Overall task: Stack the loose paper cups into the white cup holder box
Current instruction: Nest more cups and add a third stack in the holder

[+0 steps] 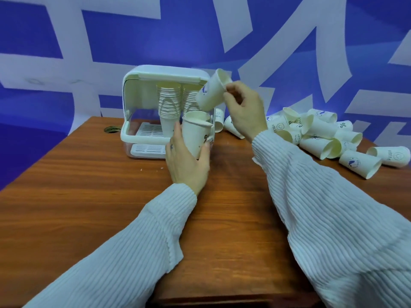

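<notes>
Head view. Right hand (242, 107), centre of frame: grip is a pinch at the rim of a tilted paper cup (211, 92), thumb and fingers curled on the lip, cup mouth pointing up and right, base angled down toward the left. Left hand (186, 161), just below: fingers wrapped round an upright held cup (196, 134), mouth up; it looks like more than one cup nested, cannot tell how many.

Behind both hands, centre-left: white cup holder box (142, 90), front open, two tall nested columns (169, 103) standing inside. Right of frame: loose cups (329, 138) lying on their sides in a heap on the wooden surface (89, 196).

Risks, as judged:
- Rim pinch is thin. The tilted cup could crush at the lip or swing free as it is turned to nest.
- If it goes in skewed, it may jam or buckle the upright cup's wall.
- The raised cup sits close to the box's upper right edge and the nearer column; a knock there could topple the column.
- The right sleeve hangs near the heap; a sweep could roll cups off the surface.
</notes>
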Motion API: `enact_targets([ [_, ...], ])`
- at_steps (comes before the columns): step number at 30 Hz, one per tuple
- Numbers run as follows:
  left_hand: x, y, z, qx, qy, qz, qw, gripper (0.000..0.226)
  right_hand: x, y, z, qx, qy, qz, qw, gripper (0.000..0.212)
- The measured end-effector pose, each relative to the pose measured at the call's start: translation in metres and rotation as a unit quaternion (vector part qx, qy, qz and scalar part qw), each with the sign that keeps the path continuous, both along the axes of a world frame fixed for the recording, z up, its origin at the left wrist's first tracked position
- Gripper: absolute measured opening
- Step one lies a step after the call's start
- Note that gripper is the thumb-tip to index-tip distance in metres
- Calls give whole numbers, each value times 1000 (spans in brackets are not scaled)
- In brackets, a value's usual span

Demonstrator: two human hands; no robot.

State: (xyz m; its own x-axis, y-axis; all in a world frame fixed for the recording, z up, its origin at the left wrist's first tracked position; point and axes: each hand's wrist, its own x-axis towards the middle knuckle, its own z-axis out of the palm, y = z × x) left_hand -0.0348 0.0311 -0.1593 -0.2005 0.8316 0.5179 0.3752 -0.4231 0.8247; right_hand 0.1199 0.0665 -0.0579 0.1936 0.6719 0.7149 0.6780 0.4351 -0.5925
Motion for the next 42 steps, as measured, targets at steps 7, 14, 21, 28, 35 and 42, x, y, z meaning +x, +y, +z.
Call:
enact_targets([
  [7, -9, 3, -4, -25, -25, 22, 999, 88, -23, 19, -5, -184, -267, -50, 945, 39],
  [14, -12, 8, -3, -28, -66, 22, 997, 88, -31, 18, -24, -222, -418, -59, 879, 52],
  [21, -18, 24, 32, 11, -140, -55, 989, 101, -32, 4, -48, -108, -109, -42, 987, 65],
  [28, -12, 65, 81, 32, -69, -40, 996, 87, -29, -11, -96, -120, 99, -88, 984, 65],
  [35, 0, 97, 81, -66, 219, -77, 971, 79, -23, -18, -113, -138, 73, -110, 982, 62],
  [42, -1, 96, 61, -93, 294, -38, 950, 61, -23, -15, -117, -132, 67, -104, 983, 57],
])
